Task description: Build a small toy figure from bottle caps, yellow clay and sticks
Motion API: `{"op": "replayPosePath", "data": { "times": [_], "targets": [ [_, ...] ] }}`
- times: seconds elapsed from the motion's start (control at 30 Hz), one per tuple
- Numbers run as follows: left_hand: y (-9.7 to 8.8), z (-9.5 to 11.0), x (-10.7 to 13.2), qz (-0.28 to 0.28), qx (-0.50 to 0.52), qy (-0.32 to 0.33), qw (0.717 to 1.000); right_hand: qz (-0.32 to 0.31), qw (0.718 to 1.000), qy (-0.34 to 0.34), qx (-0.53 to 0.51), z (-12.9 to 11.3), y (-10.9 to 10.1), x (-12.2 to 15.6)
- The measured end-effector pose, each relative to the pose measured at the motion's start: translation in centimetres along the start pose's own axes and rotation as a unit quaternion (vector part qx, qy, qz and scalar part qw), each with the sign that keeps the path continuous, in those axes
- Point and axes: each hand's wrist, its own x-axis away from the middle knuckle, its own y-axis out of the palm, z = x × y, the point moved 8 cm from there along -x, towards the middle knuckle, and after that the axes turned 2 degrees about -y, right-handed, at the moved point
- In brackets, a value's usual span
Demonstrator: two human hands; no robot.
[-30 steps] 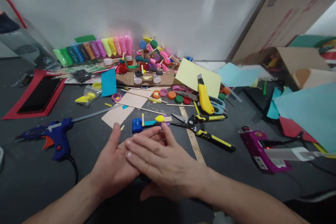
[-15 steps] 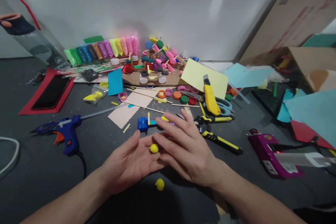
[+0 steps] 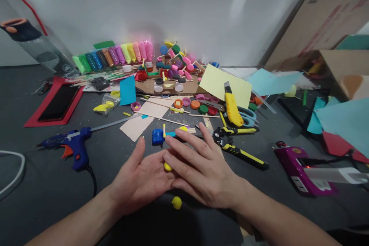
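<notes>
Yellow clay ball at a crowded craft table

At far left, a clear water bottle leans at the back; in front of it a dark smartphone lies on red sheet material. Nearer me is a blue hot glue gun with an orange trigger, and beyond it a small plastic bag containing yellow clay.

In the middle, my left hand is palm up, fingers extended, thumb raised. The ball rests by the base of those fingers, partly covered by my right fingertips. Just beyond lies a blue cylinder. A second yellow lump sits on the table nearer my body, touching neither hand.

My right hand lies palm down across the left, fingers long and loosely spread. Neither hand is clenched; how hard they press, I cannot tell.

I judge this to be rolling. To do it well, I should centre the ball in the hollow of my palm, circle lightly and evenly, and ease off as it rounds; heavy pressure would probably flatten it.

Further right are a yellow utility knife, spring-loaded pliers and a purple device.
</notes>
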Motion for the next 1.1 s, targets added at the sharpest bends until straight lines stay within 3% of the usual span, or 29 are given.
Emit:
{"op": "replayPosePath", "data": {
  "times": [0.13, 0.2, 0.3, 0.47, 0.8, 0.9, 1.1],
  "targets": [
    [-0.4, -0.9, 0.2, 0.009, 0.020, -0.044, 0.999, -0.039, 0.998, -0.055, -0.010, -1.5, 0.9, 0.0],
    [-0.4, -1.5, 0.2, 0.008, 0.047, -0.064, 0.997, -0.051, 0.998, -0.039, 0.008, -1.4, 1.2, -0.1],
    [-0.1, -1.4, -0.1, -0.003, 0.062, -0.040, 0.997, -0.028, 0.999, -0.005, 0.021, -0.7, 0.7, -0.1],
    [0.3, -1.0, 0.0, -0.021, 0.033, -0.032, 0.999, -0.008, 0.999, -0.033, -0.011, -1.3, 0.4, 0.2],
    [-0.8, -1.0, -0.5, 0.042, -0.037, -0.015, 0.998, 0.062, 0.995, 0.026, -0.078, -0.2, -0.2, 0.3],
    [-1.1, -1.2, -0.3, 0.051, -0.037, -0.026, 0.998, 0.049, 0.995, 0.029, -0.082, -0.3, 0.1, 0.3],
    [-0.5, -1.1, -0.4, 0.007, -0.031, -0.014, 0.999, 0.051, 0.996, 0.046, -0.064, -0.2, 0.3, 0.1]
  ]
}}
